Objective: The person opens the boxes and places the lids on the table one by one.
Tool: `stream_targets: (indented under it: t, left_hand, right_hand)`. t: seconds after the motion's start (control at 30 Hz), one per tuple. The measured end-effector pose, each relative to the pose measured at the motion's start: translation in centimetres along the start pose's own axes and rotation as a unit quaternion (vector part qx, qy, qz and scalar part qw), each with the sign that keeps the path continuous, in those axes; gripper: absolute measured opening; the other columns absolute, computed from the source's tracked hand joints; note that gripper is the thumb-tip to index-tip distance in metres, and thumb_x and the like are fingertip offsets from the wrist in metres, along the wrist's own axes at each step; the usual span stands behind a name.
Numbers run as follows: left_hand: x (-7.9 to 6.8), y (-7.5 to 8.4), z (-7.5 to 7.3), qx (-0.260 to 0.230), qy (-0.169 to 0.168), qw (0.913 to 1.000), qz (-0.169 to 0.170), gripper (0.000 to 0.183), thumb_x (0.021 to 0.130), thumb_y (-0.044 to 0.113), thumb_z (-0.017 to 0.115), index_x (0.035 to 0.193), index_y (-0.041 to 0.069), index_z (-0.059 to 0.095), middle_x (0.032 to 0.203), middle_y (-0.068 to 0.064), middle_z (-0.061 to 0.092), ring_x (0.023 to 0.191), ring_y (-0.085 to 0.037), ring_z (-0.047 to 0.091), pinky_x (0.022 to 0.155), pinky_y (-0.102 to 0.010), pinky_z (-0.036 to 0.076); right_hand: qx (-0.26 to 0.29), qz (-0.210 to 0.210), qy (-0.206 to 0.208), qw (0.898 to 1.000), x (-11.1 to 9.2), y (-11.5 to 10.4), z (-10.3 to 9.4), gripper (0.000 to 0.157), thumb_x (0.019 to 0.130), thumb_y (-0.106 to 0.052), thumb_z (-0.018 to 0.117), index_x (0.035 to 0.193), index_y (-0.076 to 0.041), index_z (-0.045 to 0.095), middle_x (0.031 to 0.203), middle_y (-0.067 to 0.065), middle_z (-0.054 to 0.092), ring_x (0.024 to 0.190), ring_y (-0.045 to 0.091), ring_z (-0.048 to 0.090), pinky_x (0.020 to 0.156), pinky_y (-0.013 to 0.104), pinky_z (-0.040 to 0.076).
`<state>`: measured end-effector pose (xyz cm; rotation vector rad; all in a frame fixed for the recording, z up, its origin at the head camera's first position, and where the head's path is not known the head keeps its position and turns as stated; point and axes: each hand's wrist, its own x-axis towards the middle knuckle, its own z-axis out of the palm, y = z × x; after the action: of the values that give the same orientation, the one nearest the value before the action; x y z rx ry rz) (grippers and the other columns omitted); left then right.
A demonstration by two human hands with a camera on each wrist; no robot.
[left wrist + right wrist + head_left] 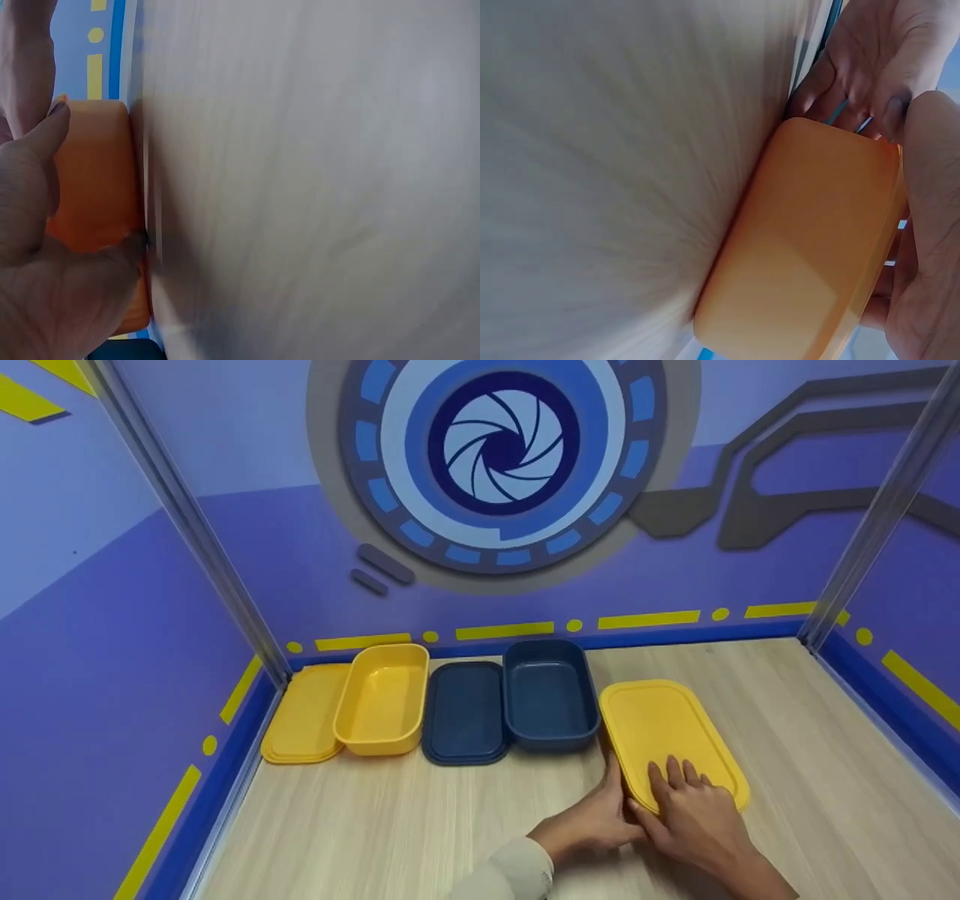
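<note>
A yellow food container (660,720) with its yellow lid on sits at the right of the group, at an angle. My left hand (592,817) holds its near left corner, fingers along the side wall and thumb at the near end. My right hand (701,817) presses flat on the near part of the lid, its thumb by the near edge. In both wrist views the container's side wall looks orange, as the body (795,247) in the right wrist view. The left fingertips are partly hidden beside the wall.
Left of the container, a row holds an open dark blue container (551,697), a dark blue lid (465,712), an open yellow container (384,697) and a yellow lid (307,716). Patterned panels (247,532) enclose the wooden table (390,825) at the back and sides.
</note>
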<state>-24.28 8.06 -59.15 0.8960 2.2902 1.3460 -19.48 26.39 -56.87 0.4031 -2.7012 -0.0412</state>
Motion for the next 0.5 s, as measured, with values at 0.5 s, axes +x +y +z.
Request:
stream_targets:
  t: [0.5]
  left_hand:
    - [1.3, 0.8, -0.5, 0.129, -0.015, 0.9895, -0.063, 0.116, 0.090, 0.017, 0.076, 0.171, 0.009, -0.007, 0.173, -0.011, 0.033, 0.127, -0.001, 0.054, 0.109, -0.014, 0.044]
  right_hand:
    - [0.008, 0.008, -0.042, 0.999, 0.1, 0.1, -0.7, 0.064, 0.092, -0.053, 0.077, 0.130, -0.002, 0.073, 0.126, 0.029, 0.073, 0.112, 0.046, 0.073, 0.068, 0.058, 0.062]
